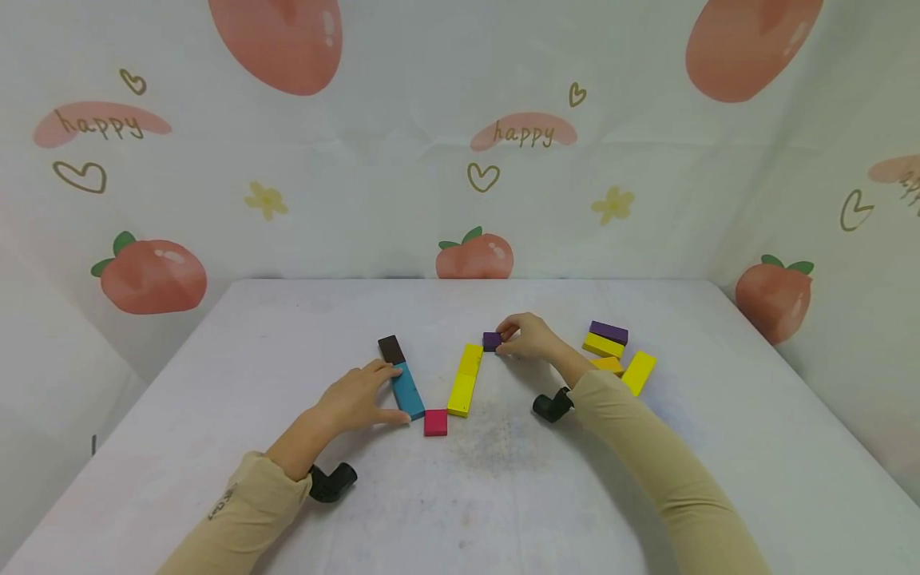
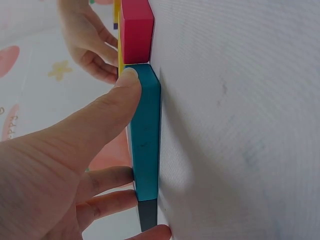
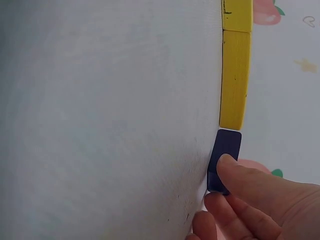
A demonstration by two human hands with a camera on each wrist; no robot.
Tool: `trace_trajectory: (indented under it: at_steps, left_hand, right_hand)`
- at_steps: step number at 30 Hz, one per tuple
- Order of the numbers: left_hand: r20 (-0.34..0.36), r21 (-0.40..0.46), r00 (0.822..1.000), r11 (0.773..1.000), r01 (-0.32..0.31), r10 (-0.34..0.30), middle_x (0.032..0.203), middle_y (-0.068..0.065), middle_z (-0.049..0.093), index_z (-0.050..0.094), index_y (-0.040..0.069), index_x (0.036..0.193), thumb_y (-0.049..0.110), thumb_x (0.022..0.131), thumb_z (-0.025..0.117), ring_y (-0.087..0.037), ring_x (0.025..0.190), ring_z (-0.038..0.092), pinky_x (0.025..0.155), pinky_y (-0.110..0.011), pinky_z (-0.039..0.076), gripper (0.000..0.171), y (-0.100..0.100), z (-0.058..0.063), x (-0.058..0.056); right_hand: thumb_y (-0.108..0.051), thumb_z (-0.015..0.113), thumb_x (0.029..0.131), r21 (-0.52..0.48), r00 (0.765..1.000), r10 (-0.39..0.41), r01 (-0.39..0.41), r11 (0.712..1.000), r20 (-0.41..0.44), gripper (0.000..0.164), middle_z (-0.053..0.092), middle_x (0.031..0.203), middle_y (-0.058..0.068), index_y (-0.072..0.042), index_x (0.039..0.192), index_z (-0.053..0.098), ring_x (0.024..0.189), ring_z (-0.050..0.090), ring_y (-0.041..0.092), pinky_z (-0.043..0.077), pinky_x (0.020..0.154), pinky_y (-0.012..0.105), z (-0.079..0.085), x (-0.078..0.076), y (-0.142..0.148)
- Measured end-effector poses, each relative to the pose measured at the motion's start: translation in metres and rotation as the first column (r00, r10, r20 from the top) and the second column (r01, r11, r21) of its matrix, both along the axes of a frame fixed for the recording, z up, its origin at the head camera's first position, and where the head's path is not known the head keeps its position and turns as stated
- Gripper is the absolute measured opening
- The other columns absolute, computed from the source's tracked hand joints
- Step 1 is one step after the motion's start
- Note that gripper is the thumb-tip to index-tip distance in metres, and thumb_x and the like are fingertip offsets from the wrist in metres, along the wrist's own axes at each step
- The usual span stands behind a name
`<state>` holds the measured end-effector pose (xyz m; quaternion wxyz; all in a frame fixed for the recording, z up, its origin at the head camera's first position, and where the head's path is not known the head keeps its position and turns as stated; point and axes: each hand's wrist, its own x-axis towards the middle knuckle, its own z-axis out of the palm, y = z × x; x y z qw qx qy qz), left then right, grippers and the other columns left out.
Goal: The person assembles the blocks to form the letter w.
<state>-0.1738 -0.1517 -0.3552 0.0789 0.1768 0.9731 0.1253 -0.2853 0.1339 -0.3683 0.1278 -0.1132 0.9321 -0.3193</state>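
My right hand [image 1: 530, 335] pinches a small dark purple block [image 1: 492, 342] at the top end of a yellow strip [image 1: 465, 379] made of two blocks. In the right wrist view the thumb lies on the purple block [image 3: 225, 150], with the fingers curled at its end. My left hand [image 1: 357, 397] touches a blue block [image 1: 408, 391], its fingers spread along it. The left wrist view has the thumb on the corner of the blue block [image 2: 146, 135] beside a red block [image 2: 137, 32]. A dark brown block [image 1: 391, 349] continues the blue one at its far end.
To the right lie a purple block [image 1: 608, 332], two yellow blocks and an orange-yellow block [image 1: 608, 366]. Black wrist pieces [image 1: 552, 405] sit under both cuffs. A printed cloth [image 1: 374, 160] hangs behind the white table [image 1: 287, 319].
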Motion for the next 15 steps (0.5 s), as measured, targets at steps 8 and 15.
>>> trace_trajectory:
  at_steps: [8, 15]
  left_hand:
    - [-0.008, 0.001, 1.0, 1.0, -0.008, 0.008, 0.14, -0.024, 0.043, 0.049, 0.002, 0.133, 0.044, 0.075, 0.074, -0.044, 0.117, 0.049, 0.094, -0.054, 0.047, 0.076, -0.0014, -0.0005, -0.0001]
    - [-0.012, 0.0, 1.0, 1.0, -0.007, 0.007, 0.139, -0.024, 0.043, 0.049, 0.002, 0.133, 0.045, 0.074, 0.074, -0.044, 0.117, 0.05, 0.094, -0.054, 0.047, 0.077, -0.002, -0.0013, -0.0007]
  right_hand:
    - [-0.016, 0.071, 0.083, 0.016, 1.0, -0.017, 0.016, 1.0, 0.01, 0.037, 0.063, 0.108, 0.013, -0.005, 0.116, 0.061, 0.098, 0.051, 0.025, 0.044, 0.096, 0.04, 0.0005, 0.0005, -0.0017]
    - [-0.017, 0.071, 0.082, 0.017, 1.0, -0.013, 0.013, 1.0, 0.013, 0.039, 0.063, 0.109, 0.013, -0.005, 0.117, 0.061, 0.099, 0.051, 0.025, 0.043, 0.097, 0.04, 0.0011, 0.0004, -0.0018]
